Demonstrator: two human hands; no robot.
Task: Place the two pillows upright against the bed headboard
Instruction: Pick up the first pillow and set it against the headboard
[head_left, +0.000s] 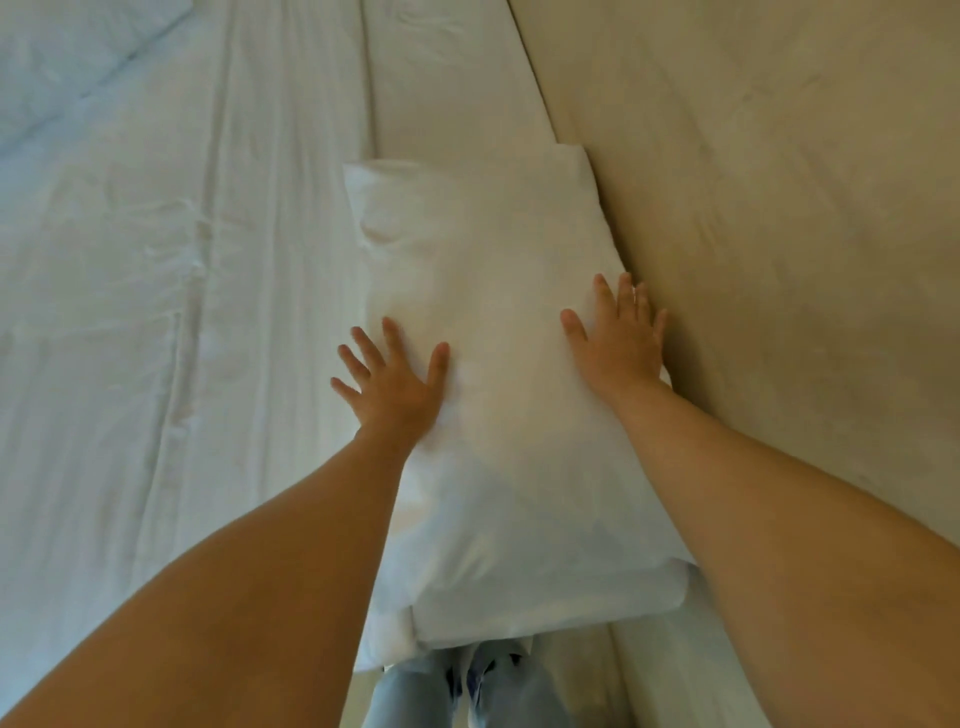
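Against the beige headboard (753, 234), on the right side of the bed (156, 312), one white pillow (493, 338) leans with its long edge touching the padded surface. Both hands lie flat on its face. The left hand (395, 384) is spread wide, fingers apart, pressing the side of the pillow that is toward the mattress. The right hand (618, 338) is also open and flat, with its fingers beside the line where the pillow meets the headboard. Neither hand grips anything; they only push or smooth.

A second white shape, perhaps the other pillow (62, 47), shows at the far left corner, well apart from the headboard. I cannot tell for sure what it is.

What could go wrong, in my judgement: the pillow is soft and stands on a smooth sheet, so when the hands leave it the lower edge may slide out and the pillow may fall flat. Pressing too hard in the middle could also fold it, and then it slumps instead of standing. If the second pillow is put down carelessly next to this one, it could knock it over.

No box, basket or other container is visible; only the pillowcase holds its filling.
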